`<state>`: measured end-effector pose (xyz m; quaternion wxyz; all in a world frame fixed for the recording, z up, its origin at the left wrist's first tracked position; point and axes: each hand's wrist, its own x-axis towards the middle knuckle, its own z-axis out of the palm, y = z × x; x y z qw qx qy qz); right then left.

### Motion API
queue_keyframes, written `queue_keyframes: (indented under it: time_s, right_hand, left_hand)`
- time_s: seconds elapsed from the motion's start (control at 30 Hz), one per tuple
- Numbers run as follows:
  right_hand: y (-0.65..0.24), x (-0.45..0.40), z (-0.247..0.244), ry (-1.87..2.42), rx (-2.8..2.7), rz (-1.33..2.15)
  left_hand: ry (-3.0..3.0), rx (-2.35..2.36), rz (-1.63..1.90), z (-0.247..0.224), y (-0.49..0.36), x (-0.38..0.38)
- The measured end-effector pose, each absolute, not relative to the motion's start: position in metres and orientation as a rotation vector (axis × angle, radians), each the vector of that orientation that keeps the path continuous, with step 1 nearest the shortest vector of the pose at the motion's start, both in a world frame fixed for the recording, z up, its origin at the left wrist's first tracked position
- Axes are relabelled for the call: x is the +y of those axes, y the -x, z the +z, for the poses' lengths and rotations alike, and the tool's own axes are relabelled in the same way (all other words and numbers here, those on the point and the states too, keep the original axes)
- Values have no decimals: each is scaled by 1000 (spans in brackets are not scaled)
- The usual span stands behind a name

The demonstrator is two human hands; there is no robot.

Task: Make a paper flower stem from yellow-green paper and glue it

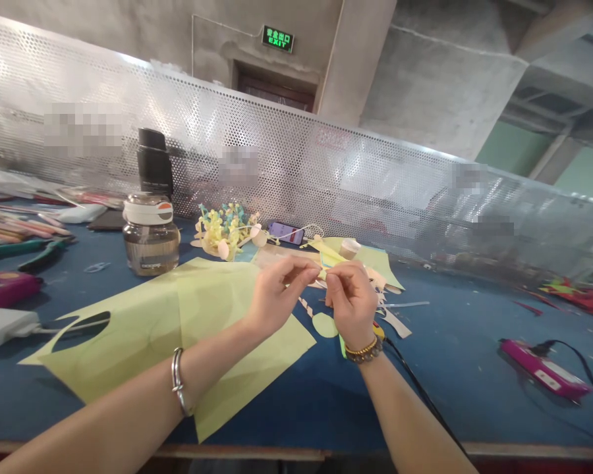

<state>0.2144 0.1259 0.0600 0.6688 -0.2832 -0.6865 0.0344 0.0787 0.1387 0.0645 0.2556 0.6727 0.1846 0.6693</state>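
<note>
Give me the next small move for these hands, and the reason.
I'd probably hold the left hand steady and make a slight pinch or twist with the right hand: both close in on one small yellow piece above the table, close together. Its fine shape is too small to tell.

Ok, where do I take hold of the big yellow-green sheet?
Probably pinch the big sheet at its right-hand corner, coming from the right with the right hand: that corner tapers to a point with nothing seen lying on it, while the left forearm crosses over the sheet's middle.
</note>
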Motion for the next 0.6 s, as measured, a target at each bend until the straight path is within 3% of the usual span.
queue_keyframes:
  time_s: [0.43,0.6]
  right_hand:
    - [-212,126,54,660,-1498,-230]
    - [-215,127,56,652,-1485,-70]
  left_hand:
    - [-1834,556,1967,61,-81,136]
    - [-1840,562,1939,62,-80,136]
